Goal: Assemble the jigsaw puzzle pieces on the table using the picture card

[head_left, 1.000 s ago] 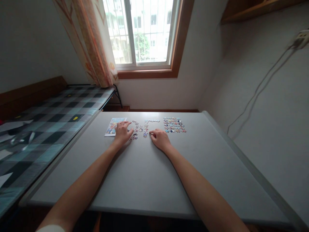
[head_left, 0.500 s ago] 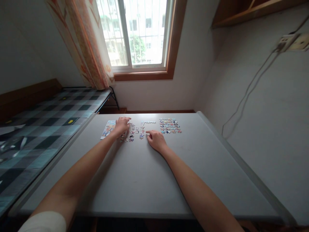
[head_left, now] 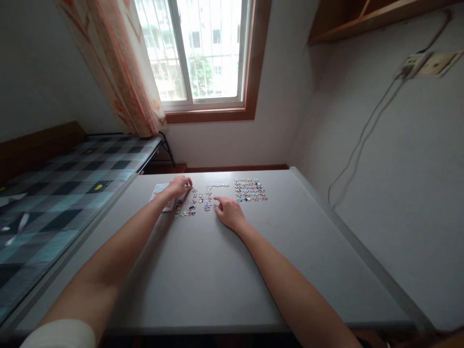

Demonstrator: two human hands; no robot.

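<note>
My left hand (head_left: 179, 186) hovers at the far left of the grey table (head_left: 217, 270), its fingertips pinched together on what looks like a small puzzle piece. It partly covers a printed picture card (head_left: 158, 192). Just right of it lie loose puzzle pieces (head_left: 187, 207) and a joined L-shaped strip of pieces (head_left: 211, 192). My right hand (head_left: 227, 213) rests on the table near that strip, index finger stretched toward it, holding nothing. Farther right, several pieces are spread out in a patch (head_left: 250, 190).
A bed with a checked blue cover (head_left: 61, 193) runs along the table's left edge. The wall stands close on the right, with a cable (head_left: 362, 140) hanging from a socket strip. Behind the table are a window (head_left: 195, 53) and a curtain (head_left: 119, 72).
My left hand has lifted off the loose pieces and moved back toward the card, its fingers now pinched. My right hand has barely shifted. The camera has tilted a little.
</note>
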